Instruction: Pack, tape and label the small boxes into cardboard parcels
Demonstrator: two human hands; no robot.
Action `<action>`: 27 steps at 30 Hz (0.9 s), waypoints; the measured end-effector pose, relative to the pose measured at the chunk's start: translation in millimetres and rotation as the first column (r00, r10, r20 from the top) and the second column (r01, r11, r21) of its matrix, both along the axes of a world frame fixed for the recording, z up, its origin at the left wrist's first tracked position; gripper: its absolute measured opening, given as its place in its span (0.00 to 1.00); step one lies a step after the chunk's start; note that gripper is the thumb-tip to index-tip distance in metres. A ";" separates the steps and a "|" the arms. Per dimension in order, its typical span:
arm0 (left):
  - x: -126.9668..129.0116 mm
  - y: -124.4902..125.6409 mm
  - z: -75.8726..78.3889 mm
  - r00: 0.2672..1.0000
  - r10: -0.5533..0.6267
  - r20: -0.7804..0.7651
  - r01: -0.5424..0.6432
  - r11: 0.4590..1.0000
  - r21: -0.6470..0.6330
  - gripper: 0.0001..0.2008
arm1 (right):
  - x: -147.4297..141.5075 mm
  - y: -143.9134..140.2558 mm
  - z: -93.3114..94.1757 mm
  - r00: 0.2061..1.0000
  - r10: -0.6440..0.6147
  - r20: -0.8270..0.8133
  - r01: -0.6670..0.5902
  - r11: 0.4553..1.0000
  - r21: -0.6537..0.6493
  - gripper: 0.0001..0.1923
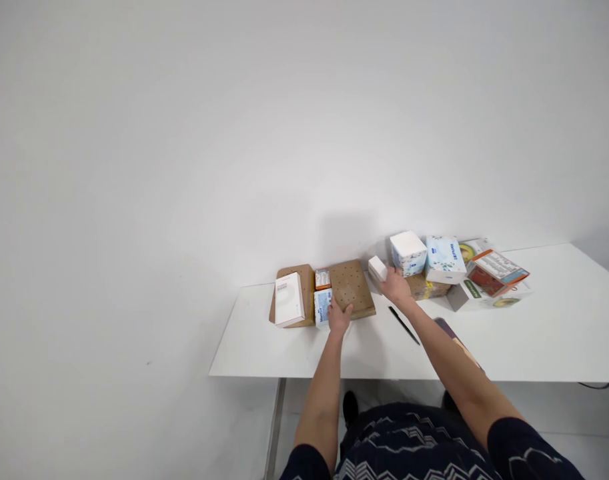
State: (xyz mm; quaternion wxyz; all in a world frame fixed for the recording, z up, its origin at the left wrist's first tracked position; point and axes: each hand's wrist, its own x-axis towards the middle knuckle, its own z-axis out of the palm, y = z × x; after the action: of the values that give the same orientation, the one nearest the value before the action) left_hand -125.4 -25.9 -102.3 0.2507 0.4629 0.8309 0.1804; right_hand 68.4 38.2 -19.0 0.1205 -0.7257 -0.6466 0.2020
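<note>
My left hand [339,319] is at the front of an opened brown cardboard box [351,287]. Its thumb and fingers are spread, and the fingertips reach the right edge of a blue-and-white tissue pack [322,305] in the box's middle. Behind that pack sits a small orange-and-white box [323,279]. A white power bank box [289,299] lies tilted over the cardboard's left flap. My right hand [397,287] is closed on a small white box [377,268] near the wall, right of the cardboard flap. The palm hides part of the grip.
Two blue-and-white tissue packs [408,253] stand on a brown carton [427,288] by the wall. An avocado-print box [489,297] with a red-and-orange packet [498,272] on it is further right. A black pen [404,325] and a dark flat item [459,343] lie on the white table [549,327].
</note>
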 end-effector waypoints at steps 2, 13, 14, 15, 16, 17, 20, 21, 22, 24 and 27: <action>0.1 0.2 0.1 1.000 0.004 -0.001 -0.004 1.000 -0.012 0.39 | 7.4 -17.3 -2.5 0.999 -0.040 -0.010 0.039 0.995 -0.097 0.21; 0.9 0.7 2.2 1.000 0.006 0.017 -0.006 1.000 -0.005 0.40 | 49.9 -69.9 -92.6 0.953 -0.281 -0.115 0.241 0.931 -0.275 0.19; 0.7 0.3 1.9 1.000 0.007 0.019 -0.007 1.000 -0.002 0.40 | 46.6 -62.8 -97.0 0.938 -0.319 -0.138 0.274 0.922 -0.273 0.19; 0.5 -0.3 1.5 1.000 0.007 0.021 -0.007 1.000 0.002 0.40 | 43.0 -55.6 -100.4 0.925 -0.347 -0.155 0.298 0.916 -0.270 0.20; 0.3 -0.8 1.0 1.000 0.007 0.024 -0.007 1.000 0.008 0.39 | 39.6 -49.0 -103.3 0.915 -0.365 -0.170 0.314 0.911 -0.268 0.21; 0.0 -1.3 0.3 1.000 0.006 0.026 -0.007 1.000 0.014 0.39 | 36.8 -43.5 -105.8 0.907 -0.379 -0.183 0.326 0.907 -0.267 0.22; -0.9 -1.6 -1.7 0.999 0.006 0.038 -0.007 0.999 0.033 0.39 | 35.1 -36.3 -112.5 0.874 -0.426 -0.233 0.364 0.892 -0.267 0.26; -1.3 -1.1 -2.1 0.999 0.007 0.044 -0.009 0.999 0.037 0.39 | 36.7 -37.2 -114.5 0.863 -0.438 -0.252 0.372 0.889 -0.269 0.27; -1.8 -0.5 -2.4 0.999 0.009 0.050 -0.011 0.999 0.039 0.39 | 39.2 -39.5 -116.3 0.852 -0.447 -0.273 0.378 0.886 -0.270 0.29; -2.3 0.9 -2.0 0.998 0.011 0.060 -0.013 0.999 0.041 0.40 | 44.4 -47.6 -118.9 0.830 -0.461 -0.313 0.385 0.881 -0.277 0.29; -0.4 -0.1 0.5 0.997 -0.007 0.074 0.005 0.999 0.035 0.40 | 46.3 -64.5 -119.2 0.802 -0.455 -0.387 0.363 0.886 -0.289 0.26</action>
State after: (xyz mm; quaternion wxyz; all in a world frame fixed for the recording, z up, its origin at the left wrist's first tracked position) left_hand -125.7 -26.1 -101.8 0.2736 0.4627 0.8164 0.2109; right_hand 114.7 -26.3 -138.2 0.2319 -0.7910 -0.4052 0.3955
